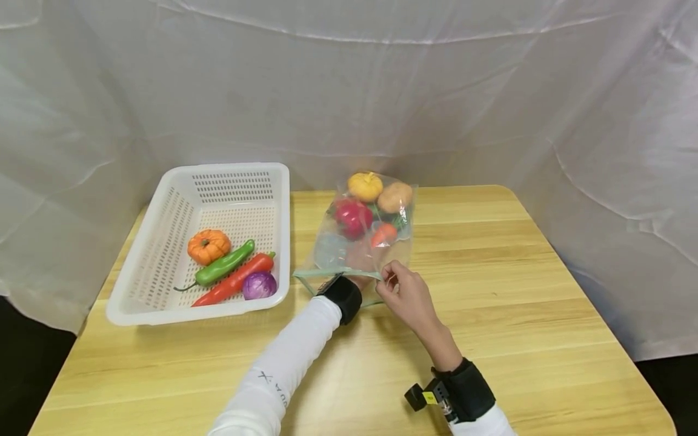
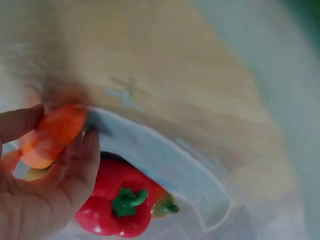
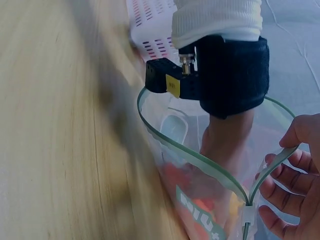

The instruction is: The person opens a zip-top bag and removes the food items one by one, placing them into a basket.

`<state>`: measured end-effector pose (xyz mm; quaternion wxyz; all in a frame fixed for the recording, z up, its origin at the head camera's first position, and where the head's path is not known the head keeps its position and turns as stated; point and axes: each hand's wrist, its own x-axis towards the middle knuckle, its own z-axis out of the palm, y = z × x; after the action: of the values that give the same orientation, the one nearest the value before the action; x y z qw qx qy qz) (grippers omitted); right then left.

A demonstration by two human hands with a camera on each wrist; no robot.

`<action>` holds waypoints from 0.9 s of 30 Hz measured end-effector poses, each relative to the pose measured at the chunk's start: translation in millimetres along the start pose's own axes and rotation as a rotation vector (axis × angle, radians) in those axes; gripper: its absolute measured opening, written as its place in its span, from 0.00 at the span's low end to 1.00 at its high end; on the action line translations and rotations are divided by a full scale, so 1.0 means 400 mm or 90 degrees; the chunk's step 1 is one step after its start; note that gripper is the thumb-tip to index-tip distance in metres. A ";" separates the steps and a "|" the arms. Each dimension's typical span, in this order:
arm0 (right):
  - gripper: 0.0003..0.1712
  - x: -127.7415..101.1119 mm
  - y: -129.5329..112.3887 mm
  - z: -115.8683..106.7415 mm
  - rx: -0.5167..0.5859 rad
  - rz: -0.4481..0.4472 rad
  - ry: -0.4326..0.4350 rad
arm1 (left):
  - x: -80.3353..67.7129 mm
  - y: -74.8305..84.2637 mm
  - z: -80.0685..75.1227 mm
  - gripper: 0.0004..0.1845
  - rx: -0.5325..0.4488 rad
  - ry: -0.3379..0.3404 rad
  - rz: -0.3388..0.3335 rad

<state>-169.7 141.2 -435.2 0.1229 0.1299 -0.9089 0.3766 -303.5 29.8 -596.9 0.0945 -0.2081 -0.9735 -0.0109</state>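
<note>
Fingers [image 2: 89,160] and thumb of the left hand [image 2: 45,200] pinch an orange vegetable [image 2: 55,135] inside a clear bag, while the right hand [image 1: 406,297] grips the rim of that bag between thumb and fingers.

Behind everything hangs a wrinkled pale curtain [image 1: 349,91]. Before it spreads the wood-grain table [image 1: 534,303]. On its left side sits a white perforated basket [image 1: 191,316]. Just to the basket's right lies the clear bag [image 1: 339,272], its green-edged mouth towards the person and spread around the left wrist. Each wrist wears a black band; the left band [image 1: 345,299] is at the mouth, and the right band [image 1: 463,390] is over the table.

In the basket, a long red pepper [image 1: 231,283] lies slanted beside a green pepper [image 1: 225,265], with an orange pumpkin [image 1: 209,246] behind them and a round purple vegetable [image 1: 260,285] in the near right corner. Within the bag, a red bell pepper [image 1: 353,218] lies left of the orange vegetable, and a brown potato [image 1: 395,197] and a yellow pumpkin [image 1: 365,186] sit at the far end. Smallest is the whitish slider [image 3: 248,214] on the bag's seal, near the right fingers.
</note>
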 end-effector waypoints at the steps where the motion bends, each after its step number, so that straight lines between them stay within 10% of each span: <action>1: 0.04 0.000 0.000 0.000 0.000 0.001 0.000 | 0.011 -0.005 0.059 0.12 -0.019 0.017 0.005; 4: 0.04 -0.003 0.000 -0.002 0.002 0.001 -0.002 | 0.044 0.013 0.038 0.20 -0.140 -0.027 -0.060; 9: 0.04 -0.006 0.003 -0.004 0.004 -0.008 -0.003 | -0.012 0.030 -0.209 0.25 -0.070 -0.262 0.012; 11: 0.04 -0.007 0.005 -0.004 0.005 -0.012 -0.003 | -0.052 0.029 -0.297 0.23 0.014 -0.266 0.068; 13: 0.04 -0.007 0.007 -0.004 0.007 -0.013 -0.004 | -0.093 0.027 -0.382 0.25 -0.029 -0.286 0.050; 20: 0.04 -0.004 0.007 -0.005 0.003 -0.002 -0.009 | -0.223 -0.020 -0.437 0.25 -0.131 -0.081 0.046; 27: 0.04 -0.006 0.005 -0.002 0.001 0.004 -0.018 | -0.310 -0.067 -0.471 0.25 -0.126 -0.063 0.072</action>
<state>-168.1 143.6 -436.7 0.1085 0.1327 -0.9107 0.3759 -169.5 -56.2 -434.8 0.0254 -0.2714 -0.9578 -0.0915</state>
